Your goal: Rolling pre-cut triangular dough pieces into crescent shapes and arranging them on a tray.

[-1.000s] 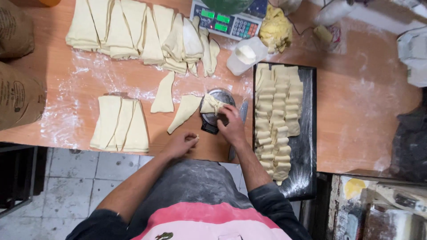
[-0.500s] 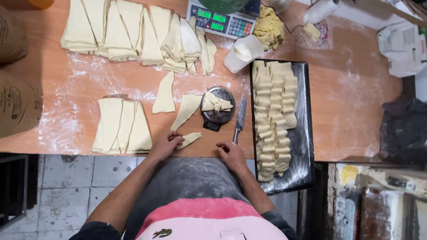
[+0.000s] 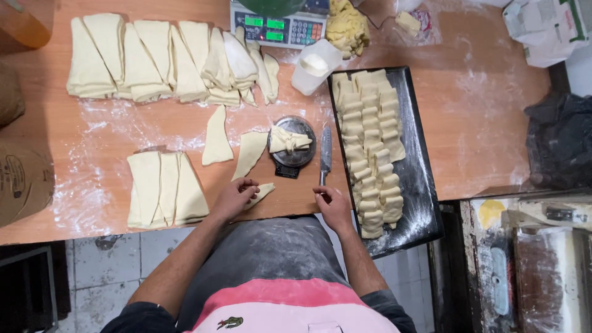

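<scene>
Dough covers most of a floured wooden table (image 3: 468,123) seen from above, where a person in a dusty grey apron stands at the near edge. The left hand (image 3: 233,198) rests on a small dough triangle (image 3: 262,192) at the table's front edge, fingertips pinched together on its near end. The right hand (image 3: 333,206) lies close by on the bare wood, fingers curled loosely and holding nothing (its thumb and forefinger nearly meet). Just beyond the right hand a knife (image 3: 325,155) lies with its blade pointing away from the person, beside a small round scale (image 3: 293,145) that carries a folded piece of dough (image 3: 287,140). Two more cut triangles (image 3: 217,137) lie left of the scale, and a stack of folded dough sheets (image 3: 163,188) sits further left, near the left forearm. A long row of similar sheets (image 3: 160,61) runs along the far side. To the right, a black baking tray (image 3: 422,191) holds rows of shaped pastries (image 3: 373,148). A digital scale (image 3: 277,28) and a white plastic cup (image 3: 314,66) stand at the far edge.
</scene>
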